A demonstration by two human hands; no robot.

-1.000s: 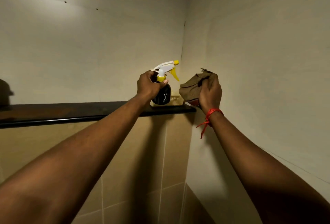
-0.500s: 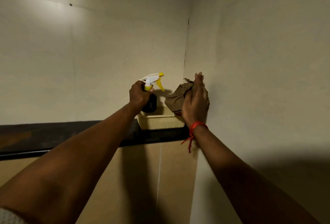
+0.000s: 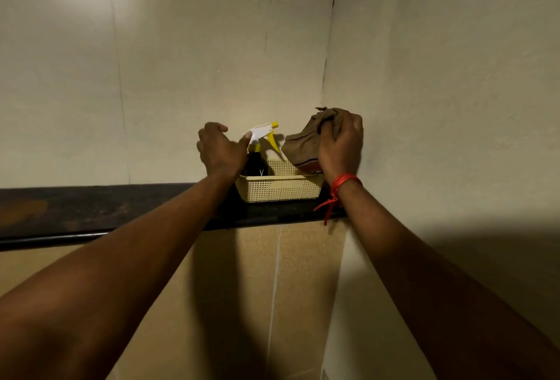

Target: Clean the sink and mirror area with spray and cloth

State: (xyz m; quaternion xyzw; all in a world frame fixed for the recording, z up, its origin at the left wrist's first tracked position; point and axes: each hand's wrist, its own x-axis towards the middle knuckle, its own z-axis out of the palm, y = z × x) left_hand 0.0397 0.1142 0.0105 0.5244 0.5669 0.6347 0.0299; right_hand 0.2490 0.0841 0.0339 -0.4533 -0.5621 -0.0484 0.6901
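Observation:
A dark spray bottle (image 3: 257, 164) with a white and yellow trigger head stands upright in the left end of a cream plastic basket (image 3: 280, 190) on a dark ledge (image 3: 91, 209). My left hand (image 3: 219, 150) is just left of the bottle, fingers spread, thumb tip near the white head but not gripping it. My right hand (image 3: 339, 143) grips a bunched brown cloth (image 3: 303, 147) above the basket's right end, close to the corner of the walls. The sink and mirror are out of view.
The ledge runs left from the corner along a pale tiled wall (image 3: 181, 61). A side wall (image 3: 454, 91) stands close on the right. Tan tiles (image 3: 257, 288) lie below the ledge. A red thread (image 3: 339, 188) is tied round my right wrist.
My left hand set the spray bottle down into the basket and let go, fingers now apart. My right hand with the cloth stays over the basket. The view came closer to the ledge.

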